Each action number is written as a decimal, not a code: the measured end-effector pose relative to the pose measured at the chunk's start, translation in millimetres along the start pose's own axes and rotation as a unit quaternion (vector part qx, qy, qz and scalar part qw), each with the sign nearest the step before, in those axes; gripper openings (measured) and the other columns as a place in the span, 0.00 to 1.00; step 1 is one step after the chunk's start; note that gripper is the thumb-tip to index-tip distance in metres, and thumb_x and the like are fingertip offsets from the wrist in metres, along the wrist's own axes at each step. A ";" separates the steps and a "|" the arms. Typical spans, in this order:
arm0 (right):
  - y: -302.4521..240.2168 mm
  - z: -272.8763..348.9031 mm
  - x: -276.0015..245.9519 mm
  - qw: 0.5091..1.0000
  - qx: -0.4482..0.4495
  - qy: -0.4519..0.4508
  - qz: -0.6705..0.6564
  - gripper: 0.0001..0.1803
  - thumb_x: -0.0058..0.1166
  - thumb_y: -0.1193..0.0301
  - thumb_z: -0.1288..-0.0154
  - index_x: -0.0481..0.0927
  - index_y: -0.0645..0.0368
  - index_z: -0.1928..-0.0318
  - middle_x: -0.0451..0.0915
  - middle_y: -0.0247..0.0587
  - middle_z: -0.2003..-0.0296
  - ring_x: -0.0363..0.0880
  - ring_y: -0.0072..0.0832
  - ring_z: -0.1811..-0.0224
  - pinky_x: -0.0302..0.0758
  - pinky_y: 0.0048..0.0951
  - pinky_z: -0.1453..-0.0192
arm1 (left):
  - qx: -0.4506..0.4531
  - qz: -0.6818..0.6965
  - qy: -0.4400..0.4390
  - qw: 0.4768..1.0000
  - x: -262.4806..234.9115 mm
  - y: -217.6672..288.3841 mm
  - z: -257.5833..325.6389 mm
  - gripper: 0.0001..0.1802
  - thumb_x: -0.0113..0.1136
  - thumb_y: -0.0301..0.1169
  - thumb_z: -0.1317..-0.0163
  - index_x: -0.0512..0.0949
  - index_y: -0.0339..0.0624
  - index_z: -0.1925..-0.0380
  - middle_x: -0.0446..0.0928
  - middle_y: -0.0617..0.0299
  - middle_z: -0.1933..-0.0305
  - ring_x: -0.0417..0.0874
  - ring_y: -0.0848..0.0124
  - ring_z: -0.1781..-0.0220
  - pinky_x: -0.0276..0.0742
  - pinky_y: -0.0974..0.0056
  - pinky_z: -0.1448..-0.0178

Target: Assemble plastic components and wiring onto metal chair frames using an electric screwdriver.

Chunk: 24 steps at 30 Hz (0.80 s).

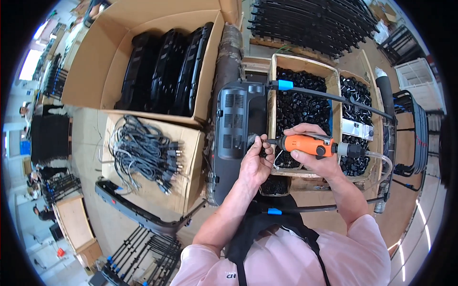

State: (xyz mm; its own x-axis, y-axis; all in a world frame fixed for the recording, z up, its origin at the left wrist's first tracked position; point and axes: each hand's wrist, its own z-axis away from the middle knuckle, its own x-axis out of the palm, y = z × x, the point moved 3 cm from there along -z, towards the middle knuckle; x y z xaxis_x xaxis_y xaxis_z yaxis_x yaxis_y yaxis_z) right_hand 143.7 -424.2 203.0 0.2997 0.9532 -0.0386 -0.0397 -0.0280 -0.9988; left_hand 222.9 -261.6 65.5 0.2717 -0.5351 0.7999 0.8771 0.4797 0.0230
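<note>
My right hand (313, 159) is wrapped round an orange air screwdriver (305, 145), held level with its bit pointing left. A clear hose (385, 162) runs from its rear end. At the bit's tip, the fingers of my left hand (257, 162) are pinched together; whatever small thing they hold is hidden. Just left of them lies a long black plastic housing (234, 121) with vent slots. Black tubes, one with a blue wrap (285, 85) and the other with a blue band (274, 211), stretch rightward from the housing's two ends.
Beyond the tool stand wooden bins (338, 95) of small black parts, with a silvery box (357, 129) on one. At left, a large carton (90, 66) holds black housings; bundled cables (143, 152) lie on cardboard below it. A curved black part (143, 209) sits nearer me. People are in the far left background.
</note>
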 end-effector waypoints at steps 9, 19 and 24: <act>3.4 -78.6 -36.0 0.998 -0.024 0.050 0.039 0.33 0.73 0.73 0.36 0.73 0.61 0.33 0.85 0.49 0.39 0.83 0.34 0.36 0.78 0.41 0.28 | -0.012 -0.020 0.002 1.000 60.2 8.2 -75.7 0.17 0.53 0.46 0.16 0.79 0.44 0.46 0.78 0.69 0.62 0.77 0.74 0.63 0.77 0.67 0.58; 8.1 -183.7 -40.1 0.993 -0.005 0.056 0.102 0.26 0.71 0.74 0.40 0.81 0.59 0.40 0.87 0.38 0.50 0.86 0.24 0.47 0.82 0.31 0.37 | -0.031 -0.180 0.002 0.983 44.3 3.1 -82.9 0.15 0.50 0.38 0.15 0.77 0.39 0.41 0.85 0.58 0.53 0.84 0.70 0.59 0.81 0.65 0.57; 14.3 -199.9 -26.8 0.987 0.006 0.023 0.161 0.26 0.72 0.72 0.42 0.83 0.56 0.42 0.88 0.38 0.52 0.86 0.26 0.49 0.83 0.33 0.40 | -0.023 -0.196 -0.025 0.980 29.4 9.8 -93.5 0.16 0.52 0.39 0.16 0.80 0.40 0.43 0.86 0.58 0.52 0.84 0.72 0.58 0.82 0.66 0.56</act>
State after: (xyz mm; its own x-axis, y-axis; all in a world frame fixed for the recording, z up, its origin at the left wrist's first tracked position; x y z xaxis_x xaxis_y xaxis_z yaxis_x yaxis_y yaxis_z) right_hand 325.6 -510.3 183.9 0.3123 0.8813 -0.3547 -0.1509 -0.3227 -0.9344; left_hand 276.4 -337.6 33.2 -0.1089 -0.6378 0.7625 0.9271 0.2115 0.3094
